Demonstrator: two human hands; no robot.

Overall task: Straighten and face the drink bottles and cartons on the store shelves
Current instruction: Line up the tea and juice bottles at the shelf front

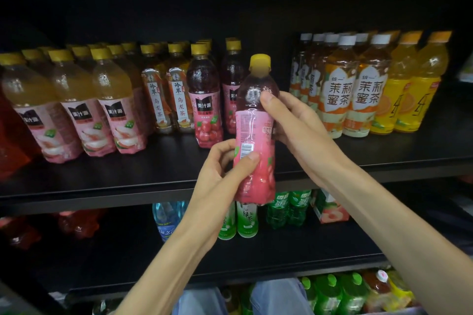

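Observation:
A dark red juice bottle (256, 133) with a yellow cap and pink label is held upright in front of the upper shelf (128, 194), its barcode side facing me. My left hand (220, 174) grips its lower part, thumb across the label. My right hand (289, 120) holds its upper part, thumb on the shoulder. Two matching red bottles (204, 100) stand on the shelf behind it, to the left.
Peach juice bottles (76, 110) and oolong tea bottles (176, 94) fill the upper shelf's left; jasmine tea bottles (340, 89) and orange drinks (409, 89) the right. Green tea bottles (245, 220), green soda, a blue bottle and a peach carton (330, 210) stand on the shelf below.

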